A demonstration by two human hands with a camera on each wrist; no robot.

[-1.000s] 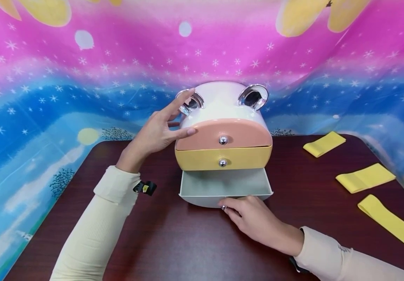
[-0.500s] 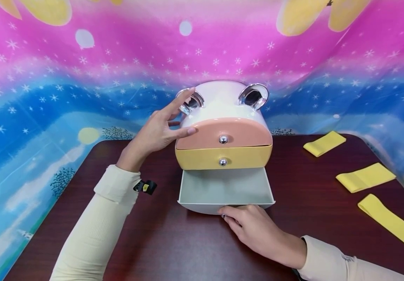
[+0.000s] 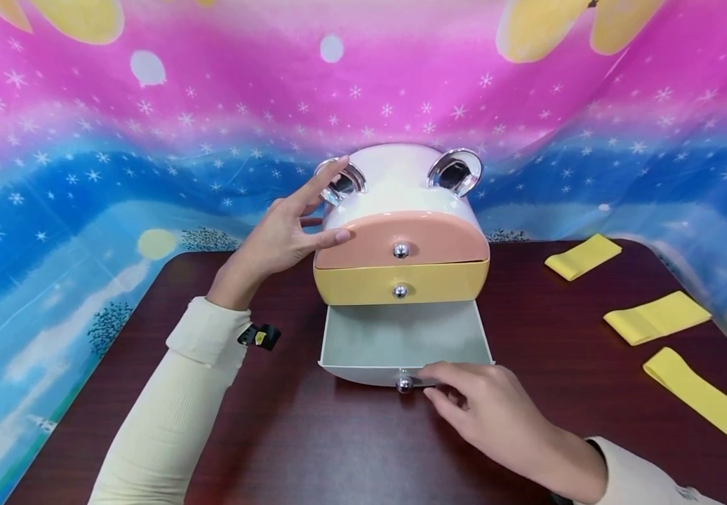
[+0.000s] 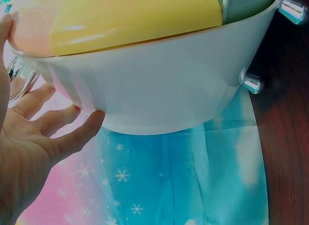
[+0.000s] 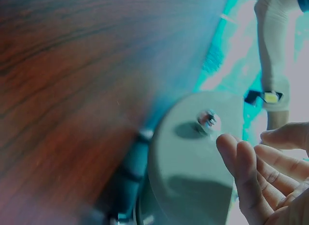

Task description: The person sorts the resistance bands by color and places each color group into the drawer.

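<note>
A small frog-shaped drawer cabinet [image 3: 395, 168] stands on the table, with a white top and silver ring eyes. Its peach drawer [image 3: 363, 242] and yellow drawer [image 3: 360, 284] are closed; the grey-green bottom drawer [image 3: 351, 376] is pulled out and bare inside. My left hand [image 3: 275, 235] rests against the cabinet's left side, thumb at the peach front, and in the left wrist view its spread fingertips [image 4: 94, 119] touch the white side wall. My right hand [image 3: 496, 410] is beside the bottom drawer's silver knob [image 3: 404, 384], fingers loosely bent. The right wrist view shows these fingers apart from the knob [image 5: 209, 121].
Three yellow fabric bands lie on the right of the dark wooden table [image 3: 313, 449]: a far band [image 3: 584, 258], a middle band [image 3: 657, 319] and a near band [image 3: 704, 403]. A printed pink and blue cloth [image 3: 243, 105] hangs behind and at both sides.
The bottom drawer came further out towards me, then stopped. My right hand has let go of its knob and shifted slightly right. The left hand stays on the cabinet.
</note>
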